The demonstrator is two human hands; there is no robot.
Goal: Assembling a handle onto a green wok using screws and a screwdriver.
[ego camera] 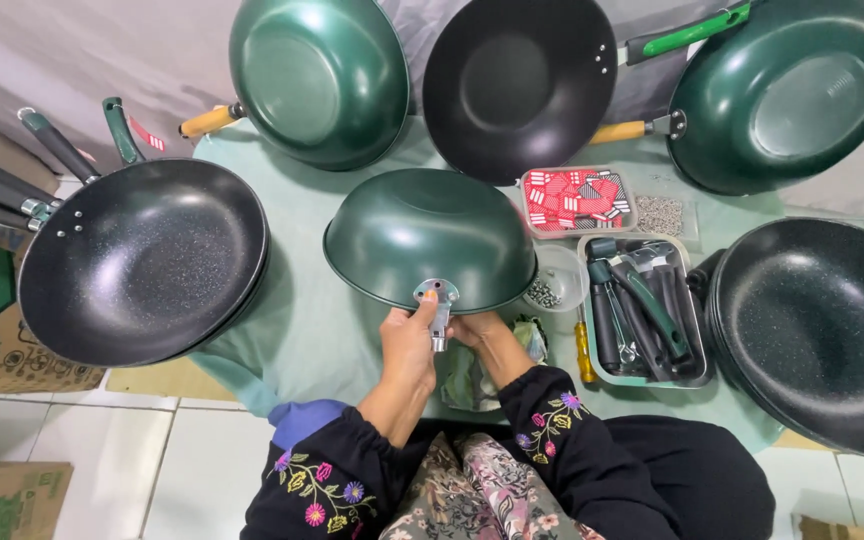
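A dark green wok body (430, 238) lies upside down in the middle of the light green table (302, 300). A silver metal handle bracket (437, 296) sticks out from its near rim. My left hand (409, 345) pinches that bracket with thumb and fingers. My right hand (482, 332) sits just right of the bracket, under the wok's rim, with its fingers closed around something small that I cannot make out.
Stacked black pans (142, 260) lie at left and more black pans (817, 330) at right. Finished green woks (317, 80) (787, 95) and a black wok (517, 85) stand at the back. A tray of dark handles (642, 310), a box of red tags (577, 200), screws in a small bowl (547, 290) and a yellow screwdriver (584, 350) lie at right.
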